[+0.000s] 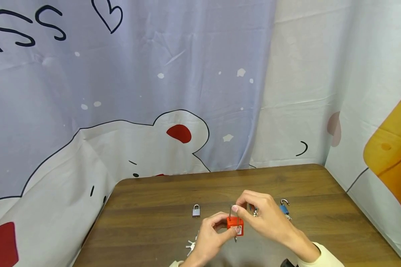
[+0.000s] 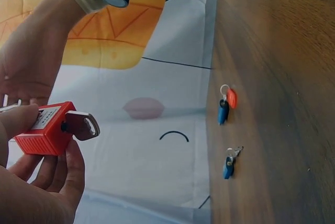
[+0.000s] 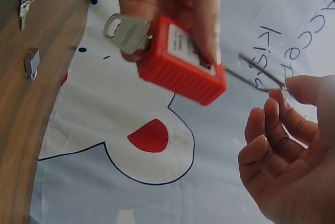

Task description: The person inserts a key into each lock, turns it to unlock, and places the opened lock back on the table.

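Note:
A red padlock [image 1: 232, 221] with a white label is held above the table in my left hand [image 1: 209, 236], the thumb lying across its label. A silver key [image 2: 81, 125] sticks out of the padlock's base, also seen in the right wrist view. The thin metal shackle [image 3: 246, 79] is drawn out, and one of its legs ends free of the body. My right hand [image 1: 267, 217] pinches the bend of that shackle between thumb and fingertip. In the right wrist view its other fingers are loosely bent.
On the wooden table [image 1: 147, 207] stands a small grey padlock [image 1: 196, 212]. Loose keys [image 1: 191, 245] lie beside my left wrist. An opened blue padlock [image 1: 284, 209] with keys lies to the right. Another blue item [image 2: 223, 113] with a red piece lies near it. Printed curtains [image 1: 187, 74] hang behind.

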Tool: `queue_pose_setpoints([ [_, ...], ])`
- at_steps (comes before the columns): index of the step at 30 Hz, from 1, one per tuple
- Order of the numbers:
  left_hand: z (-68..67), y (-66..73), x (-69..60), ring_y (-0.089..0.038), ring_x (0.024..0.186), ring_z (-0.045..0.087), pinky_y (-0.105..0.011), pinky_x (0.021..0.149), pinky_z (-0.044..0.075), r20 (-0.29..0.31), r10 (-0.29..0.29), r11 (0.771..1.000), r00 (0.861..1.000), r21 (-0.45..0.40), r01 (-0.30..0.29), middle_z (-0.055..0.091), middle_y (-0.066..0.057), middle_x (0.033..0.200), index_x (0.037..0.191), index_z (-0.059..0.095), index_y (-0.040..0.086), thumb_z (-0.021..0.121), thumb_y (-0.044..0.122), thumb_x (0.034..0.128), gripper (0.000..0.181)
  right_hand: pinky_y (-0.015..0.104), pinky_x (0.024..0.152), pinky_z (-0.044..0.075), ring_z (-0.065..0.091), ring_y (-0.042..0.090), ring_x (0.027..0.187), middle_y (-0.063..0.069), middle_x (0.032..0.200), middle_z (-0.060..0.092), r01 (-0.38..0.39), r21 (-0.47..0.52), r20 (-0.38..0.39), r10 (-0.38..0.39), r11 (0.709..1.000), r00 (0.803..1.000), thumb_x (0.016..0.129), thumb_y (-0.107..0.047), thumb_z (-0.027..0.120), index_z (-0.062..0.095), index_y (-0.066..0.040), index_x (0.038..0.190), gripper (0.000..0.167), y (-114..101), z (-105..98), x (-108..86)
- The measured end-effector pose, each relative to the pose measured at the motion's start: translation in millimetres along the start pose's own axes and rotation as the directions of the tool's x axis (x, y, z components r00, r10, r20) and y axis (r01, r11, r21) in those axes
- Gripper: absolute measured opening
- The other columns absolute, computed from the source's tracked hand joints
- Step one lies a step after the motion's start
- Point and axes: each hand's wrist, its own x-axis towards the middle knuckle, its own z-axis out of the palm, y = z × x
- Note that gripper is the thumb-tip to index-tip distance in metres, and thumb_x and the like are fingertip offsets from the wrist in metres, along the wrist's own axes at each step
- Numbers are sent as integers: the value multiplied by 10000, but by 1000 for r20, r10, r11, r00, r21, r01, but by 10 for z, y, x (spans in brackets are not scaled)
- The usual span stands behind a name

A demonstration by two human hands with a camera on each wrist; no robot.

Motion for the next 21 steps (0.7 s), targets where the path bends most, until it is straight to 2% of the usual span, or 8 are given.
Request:
queue_pose_setpoints([
  [3, -1, -16, -1, -80, 903, 690, -276, 856, 573, 1, 15, 1000, 1000, -1, -15, 707, -188, 998, 1056, 710, 47, 743, 103, 855, 211, 163, 538, 404, 444, -55, 638, -172, 756, 565, 35, 35, 29, -36, 999, 999, 914, -120, 679, 652, -257, 866, 148, -20, 8, -2],
  [10, 3, 15, -8, -96, 901, 688, -253, 857, 560, 4, -56, 998, 998, 1, 56, 724, -138, 1009, 1055, 722, 101, 753, 149, 854, 209, 110, 548, 390, 449, -59, 631, -165, 817, 609, 36, 58, 73, -40, 998, 996, 930, -131, 662, 672, -246, 927, 116, -23, 41, -2],
  [13, 6, 20, -9, -83, 902, 682, -248, 856, 558, 0, -60, 998, 998, -2, 60, 726, -141, 1013, 1059, 716, 91, 750, 146, 856, 213, 94, 555, 372, 450, -65, 641, -174, 827, 613, 32, 46, 83, -36, 998, 996, 933, -148, 662, 679, -245, 945, 99, -20, 54, -2],
  [17, 1, 10, -12, -62, 909, 682, -249, 859, 562, -4, -54, 998, 999, -13, 54, 721, -166, 1025, 1072, 702, 57, 743, 110, 856, 226, 103, 555, 373, 450, -67, 648, -177, 820, 602, 33, 36, 77, -36, 999, 996, 931, -140, 663, 676, -237, 938, 99, -17, 43, -8],
  [21, -17, -3, -9, -58, 900, 685, -241, 868, 558, -24, -80, 997, 996, -8, 80, 719, -176, 1024, 1071, 700, 41, 747, 102, 846, 237, 120, 617, 423, 499, -51, 702, -171, 858, 614, 38, 13, 42, -39, 999, 998, 914, -111, 673, 662, -240, 953, 135, -9, 7, -13],
])
